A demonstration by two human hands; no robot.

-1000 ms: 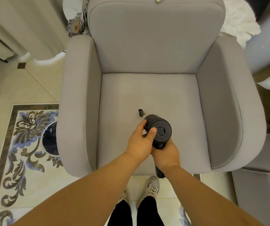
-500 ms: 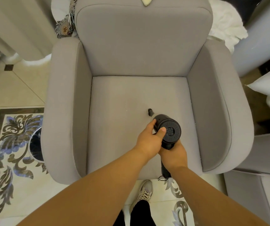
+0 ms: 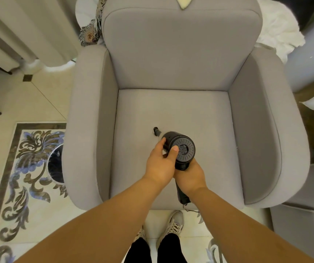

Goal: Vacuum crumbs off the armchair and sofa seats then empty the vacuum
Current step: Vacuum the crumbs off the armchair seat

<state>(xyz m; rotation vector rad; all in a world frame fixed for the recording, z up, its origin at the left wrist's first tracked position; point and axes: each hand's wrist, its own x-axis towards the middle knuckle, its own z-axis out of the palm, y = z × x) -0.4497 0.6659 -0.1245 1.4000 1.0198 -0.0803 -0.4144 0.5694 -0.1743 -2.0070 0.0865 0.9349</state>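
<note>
Both hands centre frame: right hand wraps handle, left hand fingers curl round black cylindrical handheld vacuum; nozzle on grey fabric armchair seat. Risk: tilted nozzle skips crumbs.

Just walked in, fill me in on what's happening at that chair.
A person stands in front of a grey armchair and holds a black handheld vacuum over its seat with both hands. The right hand grips the handle, and the left hand steadies the body, thumb on the vented rear cap. The narrow nozzle points down at the seat cushion. No crumbs are visible from here.
</note>
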